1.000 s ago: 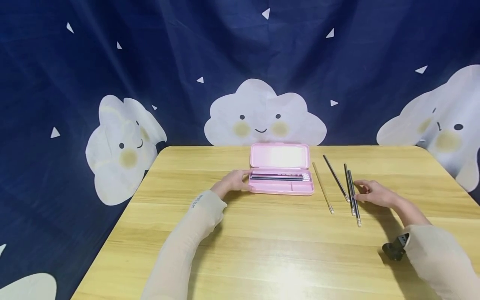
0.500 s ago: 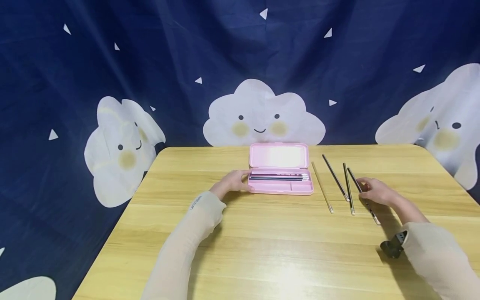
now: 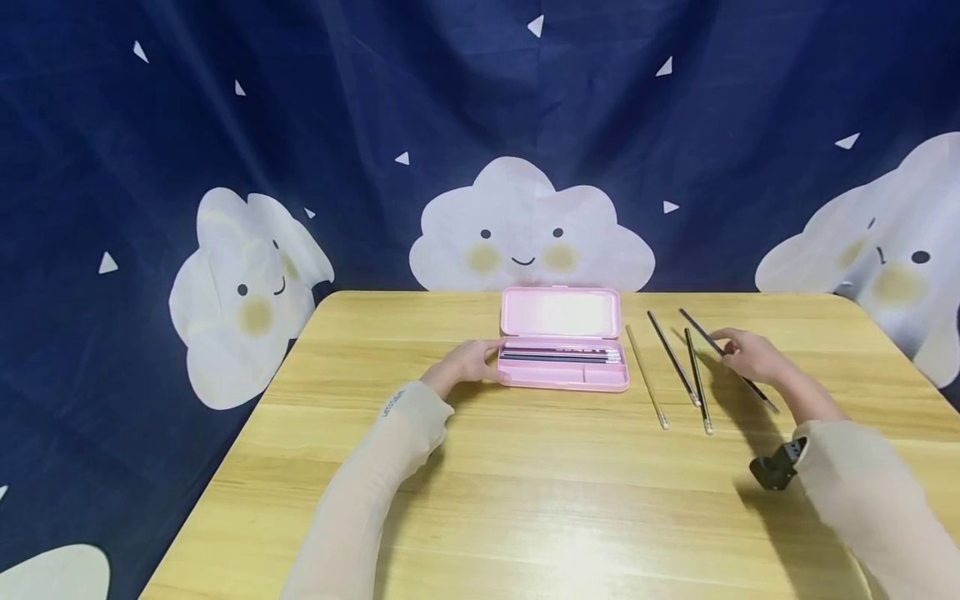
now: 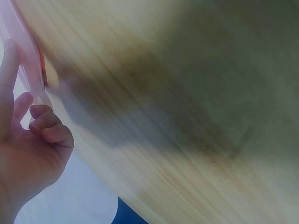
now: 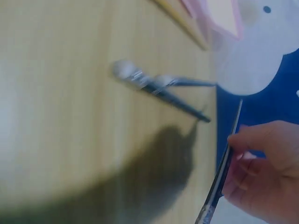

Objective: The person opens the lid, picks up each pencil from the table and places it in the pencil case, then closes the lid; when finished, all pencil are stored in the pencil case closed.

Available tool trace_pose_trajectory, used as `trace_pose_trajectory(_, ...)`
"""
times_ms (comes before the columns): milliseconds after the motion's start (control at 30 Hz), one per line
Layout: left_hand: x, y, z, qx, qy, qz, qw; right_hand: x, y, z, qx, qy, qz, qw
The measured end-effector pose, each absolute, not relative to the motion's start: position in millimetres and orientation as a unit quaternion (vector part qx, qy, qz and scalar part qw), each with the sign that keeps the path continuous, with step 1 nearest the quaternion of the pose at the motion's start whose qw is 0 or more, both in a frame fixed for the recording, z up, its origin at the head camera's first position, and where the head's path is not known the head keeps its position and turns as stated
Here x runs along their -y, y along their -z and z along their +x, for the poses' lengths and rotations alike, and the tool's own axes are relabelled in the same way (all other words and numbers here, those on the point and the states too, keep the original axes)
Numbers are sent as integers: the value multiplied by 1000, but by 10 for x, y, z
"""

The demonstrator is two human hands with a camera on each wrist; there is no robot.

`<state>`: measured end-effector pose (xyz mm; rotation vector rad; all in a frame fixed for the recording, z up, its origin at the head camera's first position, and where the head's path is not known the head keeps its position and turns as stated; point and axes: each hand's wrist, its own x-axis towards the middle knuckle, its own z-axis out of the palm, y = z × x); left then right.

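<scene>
pencil [image 3: 726, 357], dark, pinched in your right hand [image 3: 753, 357] above the table [image 3: 525, 500]; your left hand [image 3: 467, 365], fingers loosely curled, touches the pink pencil case [image 3: 564, 350].

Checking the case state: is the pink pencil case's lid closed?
No, the pink pencil case lies open, its lid raised and pencils visible inside.

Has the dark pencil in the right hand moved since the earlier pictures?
Yes. The dark pencil, pinched by the right hand, has lifted and shifted away from the table's near edge.
</scene>
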<state>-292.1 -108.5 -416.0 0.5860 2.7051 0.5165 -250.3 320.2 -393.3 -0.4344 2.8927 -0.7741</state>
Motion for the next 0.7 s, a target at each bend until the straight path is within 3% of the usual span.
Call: trace_pose_trajectory(700,1066,4158,-2935,-948,-187,193,170,-2000,4006,-2828,-903,319,-285,37)
